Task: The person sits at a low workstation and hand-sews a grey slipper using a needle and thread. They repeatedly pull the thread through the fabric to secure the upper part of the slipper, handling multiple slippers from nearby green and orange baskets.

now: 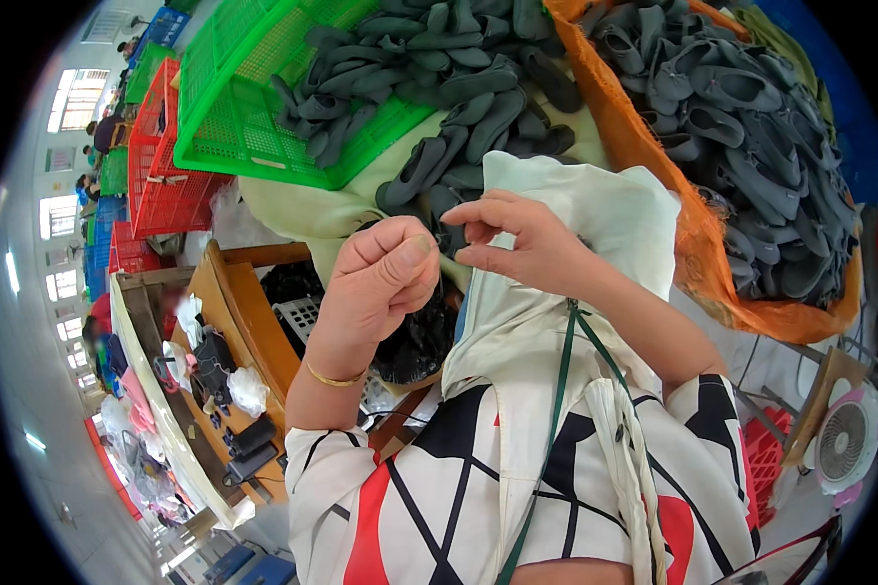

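Head view: my left hand (390, 268) clenched, my right hand (517, 239) loosely curved, grey shoes (493, 127) just beyond them

My two hands are raised in front of my chest, close together but with a narrow gap between them. The left one is closed in a fist, thumb laid over the bent fingers; I cannot tell whether anything small is tucked inside. The right one is partly open, its fingers bent toward the fist and a gap showing between thumb and forefinger; I see nothing sizeable in it, though I cannot tell about something as fine as a thread.

The nearest shoes lie right past my fingertips, and I cannot tell whether I am touching one. They heap back over a pale cloth (298, 214) and into a green crate (200, 107) at the far left. More of them fill an orange sack (698, 229) on my right.

A gold bracelet (337, 378) circles my left wrist, and a whitish apron (595, 200) covers my lap. To my left are a black plastic bag (419, 346) and a wooden desk (263, 341); a small fan (842, 444) stands to my right.
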A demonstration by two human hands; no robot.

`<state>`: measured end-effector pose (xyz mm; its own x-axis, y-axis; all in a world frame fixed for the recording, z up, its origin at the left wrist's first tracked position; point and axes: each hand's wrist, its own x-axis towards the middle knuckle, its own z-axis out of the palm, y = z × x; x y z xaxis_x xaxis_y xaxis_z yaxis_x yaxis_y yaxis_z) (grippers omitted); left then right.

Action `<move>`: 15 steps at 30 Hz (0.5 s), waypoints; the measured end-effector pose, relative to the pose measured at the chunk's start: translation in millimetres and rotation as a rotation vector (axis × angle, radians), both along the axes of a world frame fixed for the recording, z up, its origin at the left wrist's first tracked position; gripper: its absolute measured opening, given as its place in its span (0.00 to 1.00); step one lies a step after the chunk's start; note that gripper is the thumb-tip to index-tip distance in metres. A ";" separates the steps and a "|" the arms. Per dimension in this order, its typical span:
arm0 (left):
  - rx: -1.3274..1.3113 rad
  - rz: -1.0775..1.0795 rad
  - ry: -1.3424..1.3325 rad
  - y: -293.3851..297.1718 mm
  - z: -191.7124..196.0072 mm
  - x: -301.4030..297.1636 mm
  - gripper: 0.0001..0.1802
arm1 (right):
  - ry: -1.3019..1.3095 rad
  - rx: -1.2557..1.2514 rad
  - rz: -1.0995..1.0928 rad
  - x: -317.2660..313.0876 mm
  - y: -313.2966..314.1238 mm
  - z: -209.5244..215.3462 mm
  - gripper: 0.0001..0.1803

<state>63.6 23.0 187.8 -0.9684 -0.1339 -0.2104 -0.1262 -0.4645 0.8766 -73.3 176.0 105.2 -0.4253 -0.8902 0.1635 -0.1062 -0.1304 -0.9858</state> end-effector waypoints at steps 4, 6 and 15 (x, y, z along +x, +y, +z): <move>0.004 -0.037 -0.041 8.7 12.6 -15.3 0.12 | 0.031 0.010 0.058 -11.8 8.0 0.9 0.10; 0.036 -0.025 -0.074 6.8 12.2 -19.6 0.12 | 0.039 -0.016 0.066 -18.9 15.0 -9.2 0.07; -0.685 0.020 -0.043 -27.1 -31.7 -44.1 0.12 | -0.612 0.164 0.021 -41.1 43.6 -8.5 0.04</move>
